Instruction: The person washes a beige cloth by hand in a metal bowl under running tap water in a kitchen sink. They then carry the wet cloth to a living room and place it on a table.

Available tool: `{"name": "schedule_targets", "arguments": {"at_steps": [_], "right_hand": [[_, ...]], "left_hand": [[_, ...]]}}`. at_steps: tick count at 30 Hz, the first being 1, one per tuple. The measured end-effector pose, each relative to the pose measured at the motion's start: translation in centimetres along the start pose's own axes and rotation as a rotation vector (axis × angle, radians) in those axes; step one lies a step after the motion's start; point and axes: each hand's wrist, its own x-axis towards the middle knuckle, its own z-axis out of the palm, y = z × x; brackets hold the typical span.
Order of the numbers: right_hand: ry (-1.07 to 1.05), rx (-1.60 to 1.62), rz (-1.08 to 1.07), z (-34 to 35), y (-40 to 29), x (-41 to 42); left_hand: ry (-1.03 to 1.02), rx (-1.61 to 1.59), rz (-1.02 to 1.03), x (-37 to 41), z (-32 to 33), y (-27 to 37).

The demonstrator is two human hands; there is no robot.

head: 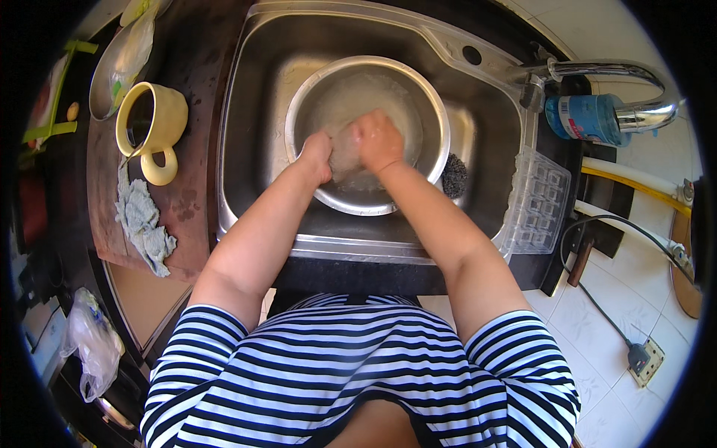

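A round stainless steel basin [442, 112] holding cloudy liquid stands in the steel sink [263, 78]. My left hand [318, 155] reaches over the basin's left part, its fingers pointing inward and partly hidden at the liquid. Farther right, my right hand [378, 140] is bent with curled fingers above or in the liquid. Something pale and blurred lies between the hands; what it is, and whether either hand grips it, I cannot tell. Against the basin's right side sits a dark scouring pad [454, 176].
A chrome faucet [605, 70] and a blue bottle [588, 119] are at the right, above a clear plastic tray [540, 204] on the sink's edge. On the left board stand a yellow mug [176, 115], a crumpled cloth [144, 224] and a metal bowl [103, 84] with a plastic bag.
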Motion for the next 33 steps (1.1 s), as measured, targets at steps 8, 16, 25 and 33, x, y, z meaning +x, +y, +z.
{"name": "schedule_targets", "arguments": {"at_steps": [8, 16, 25, 33], "right_hand": [[-0.458, -0.425, -0.235, 0.8, 3.7, -1.7], [-0.19, 0.065, 0.531, 1.3, 3.1, 0.9], [-0.007, 0.632, -0.126, -5.1, -10.2, -2.0], [0.089, 0.287, 0.007, -1.1, -3.5, -0.1]], "left_hand": [[0.25, 1.587, 0.397, 2.0, -1.9, -2.5], [0.297, 0.996, 0.399, 1.1, -1.1, -1.7], [-0.307, -0.105, 0.08, -5.9, 1.9, 2.0], [-0.348, 0.158, 0.221, -0.7, -0.2, 0.2]]}}
